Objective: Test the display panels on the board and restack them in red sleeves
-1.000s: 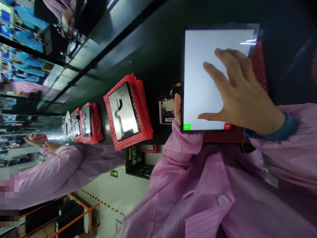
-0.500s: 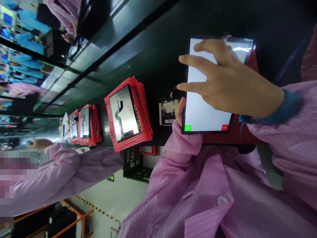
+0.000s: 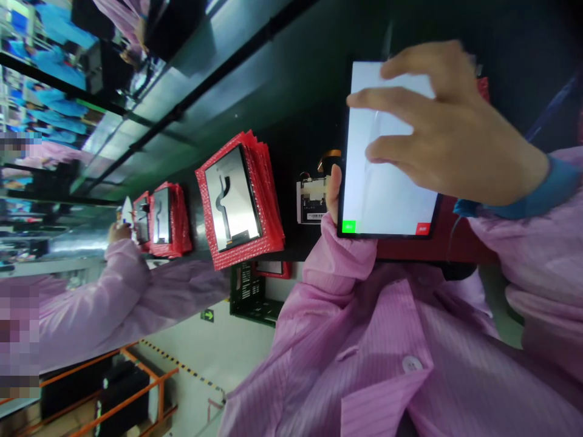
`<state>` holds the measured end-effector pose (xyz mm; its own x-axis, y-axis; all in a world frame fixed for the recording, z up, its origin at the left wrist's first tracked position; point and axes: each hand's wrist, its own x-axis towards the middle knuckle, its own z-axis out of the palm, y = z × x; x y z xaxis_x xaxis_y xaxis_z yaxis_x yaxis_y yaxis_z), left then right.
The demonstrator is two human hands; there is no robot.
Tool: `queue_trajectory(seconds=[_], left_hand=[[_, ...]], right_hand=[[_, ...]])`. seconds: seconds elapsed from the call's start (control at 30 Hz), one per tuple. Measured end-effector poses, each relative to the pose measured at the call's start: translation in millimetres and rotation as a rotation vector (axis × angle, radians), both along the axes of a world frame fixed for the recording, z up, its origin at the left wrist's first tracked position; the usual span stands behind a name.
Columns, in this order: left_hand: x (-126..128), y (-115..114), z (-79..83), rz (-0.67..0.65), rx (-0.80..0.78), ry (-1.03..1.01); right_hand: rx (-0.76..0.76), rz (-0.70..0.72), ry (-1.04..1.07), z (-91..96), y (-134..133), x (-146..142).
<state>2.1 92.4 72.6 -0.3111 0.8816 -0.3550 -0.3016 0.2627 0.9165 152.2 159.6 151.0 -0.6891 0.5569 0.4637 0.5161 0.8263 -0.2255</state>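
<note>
A lit display panel [image 3: 392,200] shows plain white, with a green box at its lower left corner and a red box at its lower right. My left hand [image 3: 334,191] is closed around the panel's left edge; its thumb shows there and the other fingers are hidden behind. Over the upper right of the screen is my right hand [image 3: 460,130], palm down with fingers spread. Its fingertips lie on or just above the glass. A faint translucent streak runs near them; whether it is film or a reflection I cannot tell. Left of the panel sits a small circuit board [image 3: 312,200] with a ribbon cable.
Display panels on red bubble-wrap pouches [image 3: 271,206] are stacked to the left, with more red stacks [image 3: 180,227] farther along the dark bench [image 3: 291,121]. A co-worker's pink sleeve [image 3: 127,285] reaches in from the left. Below the bench edge is a dark crate [image 3: 250,300].
My right hand has moved right and slightly up across the screen. The clear film at the panel's upper right no longer shows there. The co-worker's hand has moved toward the far stacks.
</note>
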Motion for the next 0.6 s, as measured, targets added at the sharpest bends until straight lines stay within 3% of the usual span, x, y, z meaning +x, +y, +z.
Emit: queue_trajectory(seconds=[0.17,0.23,0.4,0.6], left_hand=[[-3,5,7.4,-0.115,0.09,-0.303],[-5,5,8.9,-0.129,0.09,-0.297],[-6,4,10.7,-0.018,0.045,-0.192],[-3,3,11.2,-0.021,0.03,-0.285]], right_hand=[[-0.166,-0.087,0.208,-13.8,4,33],[-0.205,-0.13,0.27,-16.9,4,42],[-0.299,-0.198,0.383,-17.4,3,46],[-0.208,-0.139,0.416,-23.5,6,40]])
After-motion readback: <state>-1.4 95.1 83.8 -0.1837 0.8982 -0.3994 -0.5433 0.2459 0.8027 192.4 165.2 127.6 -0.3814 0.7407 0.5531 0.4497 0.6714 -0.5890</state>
